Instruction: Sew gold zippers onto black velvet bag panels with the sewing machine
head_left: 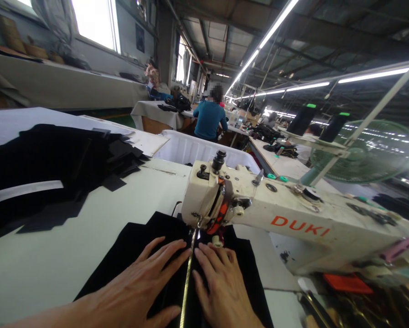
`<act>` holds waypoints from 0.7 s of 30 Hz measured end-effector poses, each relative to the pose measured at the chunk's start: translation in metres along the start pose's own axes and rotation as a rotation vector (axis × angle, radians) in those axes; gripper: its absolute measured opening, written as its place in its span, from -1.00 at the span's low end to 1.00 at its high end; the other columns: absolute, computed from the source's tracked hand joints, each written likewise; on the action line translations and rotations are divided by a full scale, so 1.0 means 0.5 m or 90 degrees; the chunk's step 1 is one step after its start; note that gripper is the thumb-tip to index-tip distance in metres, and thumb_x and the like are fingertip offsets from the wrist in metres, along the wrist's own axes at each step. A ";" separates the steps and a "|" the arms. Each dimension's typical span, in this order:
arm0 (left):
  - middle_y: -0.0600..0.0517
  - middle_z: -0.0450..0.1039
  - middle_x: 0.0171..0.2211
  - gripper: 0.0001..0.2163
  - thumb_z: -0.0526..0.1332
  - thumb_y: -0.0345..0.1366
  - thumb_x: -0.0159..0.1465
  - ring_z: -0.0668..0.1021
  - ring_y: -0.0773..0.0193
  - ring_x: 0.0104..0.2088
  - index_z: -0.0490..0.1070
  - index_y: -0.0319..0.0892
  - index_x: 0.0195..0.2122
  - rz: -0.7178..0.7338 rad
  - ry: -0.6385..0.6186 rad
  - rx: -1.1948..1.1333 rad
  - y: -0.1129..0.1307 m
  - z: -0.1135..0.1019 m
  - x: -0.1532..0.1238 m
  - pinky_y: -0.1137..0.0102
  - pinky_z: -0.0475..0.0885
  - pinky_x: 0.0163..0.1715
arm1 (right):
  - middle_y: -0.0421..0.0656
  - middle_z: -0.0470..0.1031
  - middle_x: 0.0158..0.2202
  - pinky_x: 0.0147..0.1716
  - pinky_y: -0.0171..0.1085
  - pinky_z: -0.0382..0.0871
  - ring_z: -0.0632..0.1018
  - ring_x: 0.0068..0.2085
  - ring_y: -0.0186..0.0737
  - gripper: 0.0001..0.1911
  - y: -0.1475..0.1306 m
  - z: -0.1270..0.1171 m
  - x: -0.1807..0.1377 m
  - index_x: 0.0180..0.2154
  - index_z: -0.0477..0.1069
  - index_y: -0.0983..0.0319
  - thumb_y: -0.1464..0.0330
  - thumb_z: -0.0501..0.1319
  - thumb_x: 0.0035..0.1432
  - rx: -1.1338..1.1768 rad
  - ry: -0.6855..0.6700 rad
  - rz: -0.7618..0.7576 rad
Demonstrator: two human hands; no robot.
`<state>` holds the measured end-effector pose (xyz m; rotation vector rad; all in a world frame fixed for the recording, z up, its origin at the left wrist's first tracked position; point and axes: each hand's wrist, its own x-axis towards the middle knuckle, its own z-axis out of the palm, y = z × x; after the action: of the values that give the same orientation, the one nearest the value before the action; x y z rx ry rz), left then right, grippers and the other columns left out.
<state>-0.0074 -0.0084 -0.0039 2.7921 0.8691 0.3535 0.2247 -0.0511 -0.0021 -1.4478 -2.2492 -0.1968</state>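
Black fabric (132, 246) lies flat under the needle end of a cream sewing machine (252, 191). Down its middle runs a thin gold zipper (186, 289), which reaches up to the presser foot (198, 233). My left hand (139, 278) rests on the fabric left of the zipper, fingers spread and stretched toward the needle. On the other side, my right hand (220, 284) presses the cloth with its fingers extended and the thumb near the zipper. Neither hand grips anything.
A pile of black fabric pieces (64, 168) covers the table's left side. Behind the machine stands a white plastic bin (180, 146). Thread cones (302, 119) and a green fan (361, 150) are at right. A person in a blue top (209, 118) sits farther back.
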 end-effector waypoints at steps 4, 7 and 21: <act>-0.10 0.08 0.37 -0.09 0.31 -0.13 0.24 0.25 -0.24 0.30 -0.32 0.08 0.45 0.012 0.036 -0.005 -0.003 0.010 -0.001 -0.18 0.31 0.17 | -0.16 0.53 0.09 -0.01 -0.02 0.41 0.52 0.05 -0.01 -0.62 0.002 -0.002 0.002 0.16 0.40 0.16 0.34 0.13 0.33 -0.019 -0.015 -0.019; -0.07 0.06 0.38 -0.12 0.31 -0.16 0.24 0.25 -0.19 0.31 -0.24 0.07 0.45 0.013 0.035 -0.035 -0.008 0.012 0.002 -0.18 0.19 0.24 | -0.15 0.54 0.09 -0.03 -0.03 0.41 0.52 0.05 0.00 -0.62 0.003 -0.001 0.003 0.15 0.40 0.16 0.33 0.12 0.34 -0.037 -0.002 -0.031; -0.04 0.03 0.38 -0.08 0.33 -0.14 0.22 0.32 -0.13 0.28 -0.28 0.03 0.45 0.050 0.021 -0.005 -0.026 0.033 -0.001 -0.17 0.13 0.27 | -0.25 0.58 0.03 -0.04 -0.09 0.40 0.59 -0.03 -0.07 -0.69 0.006 0.019 0.009 0.06 0.48 0.14 0.32 0.09 0.36 -0.069 0.061 -0.052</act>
<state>-0.0098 -0.0002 -0.0230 2.8259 0.7656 0.4148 0.2228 -0.0428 -0.0087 -1.3706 -2.2525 -0.4112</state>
